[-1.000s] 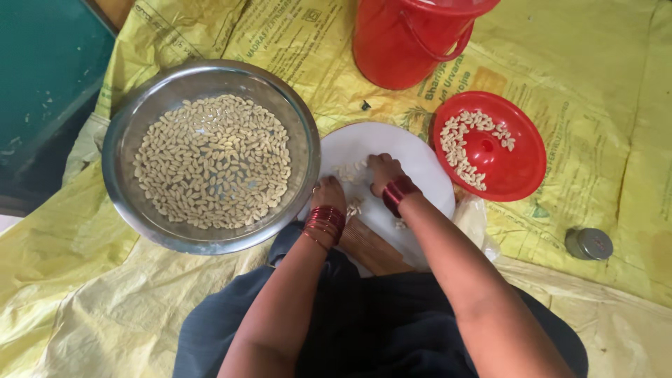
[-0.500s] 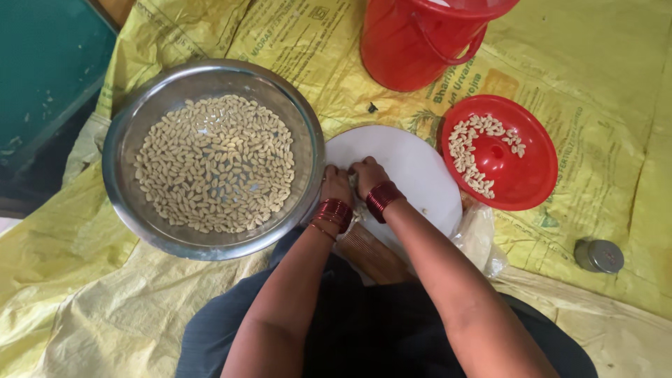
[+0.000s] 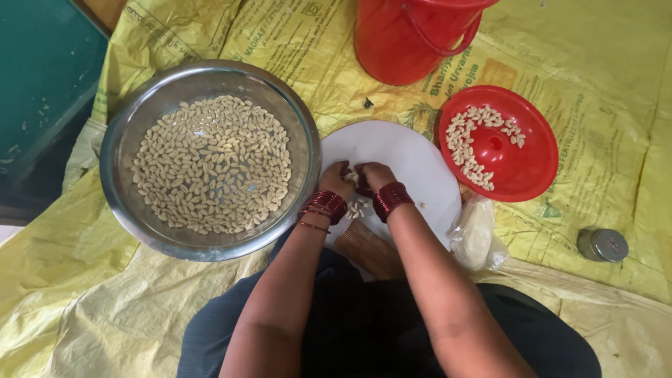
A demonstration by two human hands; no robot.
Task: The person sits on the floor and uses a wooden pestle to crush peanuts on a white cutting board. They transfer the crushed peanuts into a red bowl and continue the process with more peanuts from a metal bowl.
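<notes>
Pinching one pale kernel (image 3: 352, 178) between both hands over the white board (image 3: 413, 157); steel bowl (image 3: 119, 147) full, red lid (image 3: 532, 175) barely.

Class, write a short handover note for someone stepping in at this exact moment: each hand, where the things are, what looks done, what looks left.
Left hand and right hand meet over the white round board, pinching a pale nut; the grip is partly hidden.
Small pale bits lie on the board under the wrists.
Done: a curved row of nuts on the red lid.
Left: the steel bowl, still holding a full layer of nuts.
Red bucket stands behind.
</notes>
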